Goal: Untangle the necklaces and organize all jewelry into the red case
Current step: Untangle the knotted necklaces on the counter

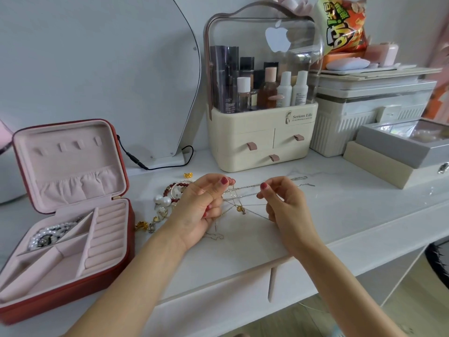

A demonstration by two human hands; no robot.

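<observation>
One red case (73, 242) lies open at the left of the white tabletop (340, 215), its lid upright and its pink lining showing. One pearl strand (52, 235) already sits in the rear left compartment; the other compartments and the ring rolls beside it hold nothing I can see.

Between my two hands hangs one tangle of thin necklaces (239, 200). I cannot count the chains exactly, but there are several, silver and gold, crossing one another, with one small amber pendant (240, 209) dangling in the middle. One end trails on the tabletop beyond my right hand, another loops on the tabletop below my left palm.

Behind my left hand lies a loose pile: one red bead bracelet (173, 188), one cluster of pearl pieces (163, 201), and two small gold flower pieces, one (188, 175) behind the bracelet and one (141, 226) near the case.

My left hand (199, 210) is raised, palm turned toward me, fingers curled round a bunch of chains with the fingertips pinching a strand at the top. My right hand (283, 205) is held level with it, thumb and forefinger pinched tight on one silver strand, the other fingers curled loosely beneath.
</observation>
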